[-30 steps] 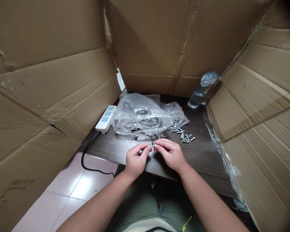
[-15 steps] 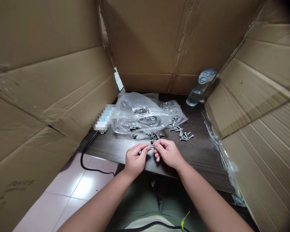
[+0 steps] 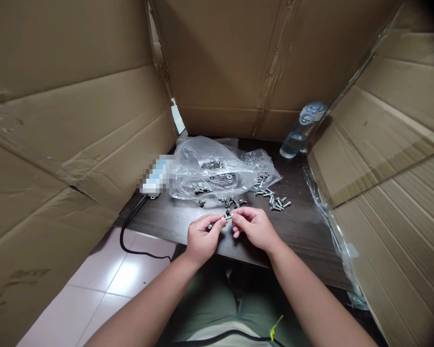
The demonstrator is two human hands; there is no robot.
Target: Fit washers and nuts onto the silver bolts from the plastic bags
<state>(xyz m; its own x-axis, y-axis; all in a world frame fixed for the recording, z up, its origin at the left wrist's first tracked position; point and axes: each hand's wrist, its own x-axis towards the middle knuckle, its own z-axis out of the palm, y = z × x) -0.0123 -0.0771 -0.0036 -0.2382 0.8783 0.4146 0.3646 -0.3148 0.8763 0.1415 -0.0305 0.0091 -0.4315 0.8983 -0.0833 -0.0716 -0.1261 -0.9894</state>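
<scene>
Between my two hands is a small silver bolt [image 3: 227, 218]. The thumb and forefinger of my left hand [image 3: 203, 238] pinch one end of it, and another small metal piece shows by the curled fingers. My right hand [image 3: 256, 228] has its thumb and forefinger closed at the bolt's other end; whether a small washer or nut sits between those fingertips is too small to tell. Just beyond the fingertips lies a small group of bolts with dark pieces on them [image 3: 233, 202]. To the right are several loose silver bolts [image 3: 279, 204].
A clear plastic bag [image 3: 198, 152] with washers in it lies at the middle of the dark table [image 3: 304, 231]. Behind the bolts is a smaller bag [image 3: 255, 156]. A water bottle [image 3: 295, 140] stands back right. A black cable [image 3: 125, 231] hangs left. Cardboard walls [image 3: 217, 72] enclose the table.
My right fingertips have shifted slightly to the right along the bolt, and more of its shank shows. My left hand stays almost in place.
</scene>
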